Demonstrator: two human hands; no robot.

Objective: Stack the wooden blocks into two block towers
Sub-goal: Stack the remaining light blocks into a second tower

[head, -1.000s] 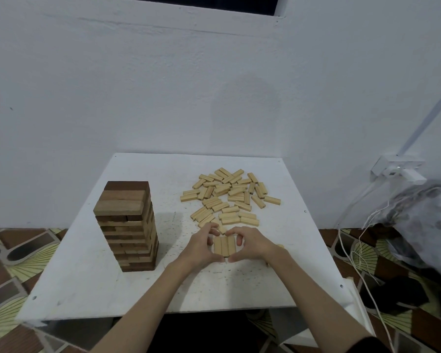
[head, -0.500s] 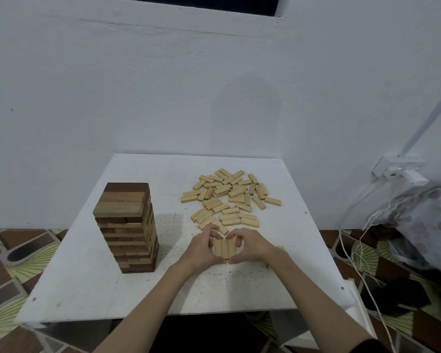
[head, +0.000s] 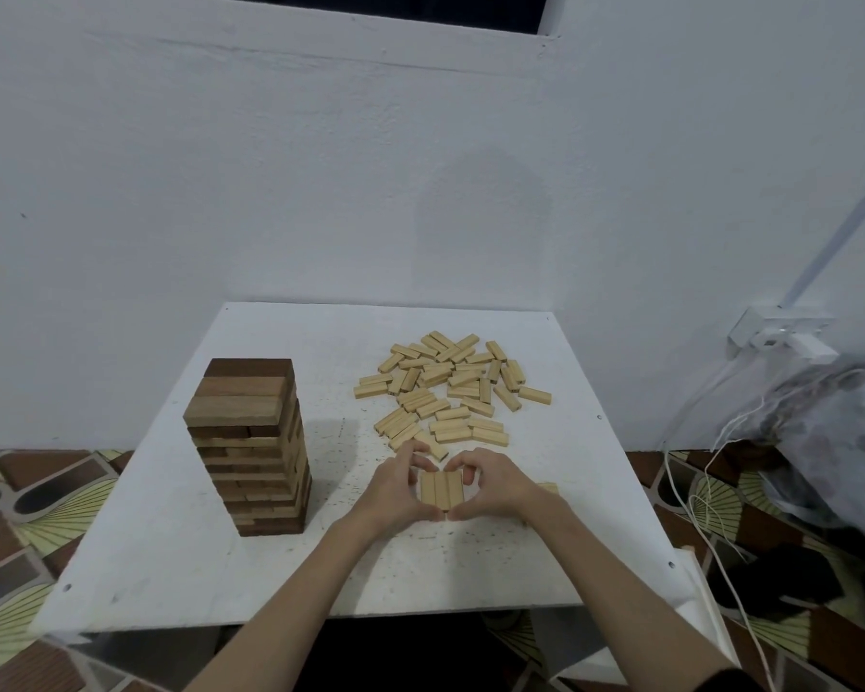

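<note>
A tall tower of brown wooden blocks (head: 253,444) stands on the left of the white table (head: 171,551). Several loose pale blocks (head: 450,392) lie scattered at the back right. At the front middle, three pale blocks (head: 440,488) lie side by side in a flat row. My left hand (head: 395,491) curls round the row's left side and my right hand (head: 490,484) curls round its right side, thumbs at the near end and fingers at the far end. Another pale block (head: 548,487) peeks out behind my right wrist.
A white wall rises right behind the table. A wall socket (head: 780,337) with white cables (head: 690,501) sits to the right, above a patterned bundle (head: 840,432). Tiled floor surrounds the table.
Both hands stay cupped round the three-block row. Nothing has visibly moved apart from a slight shift of the view.
</note>
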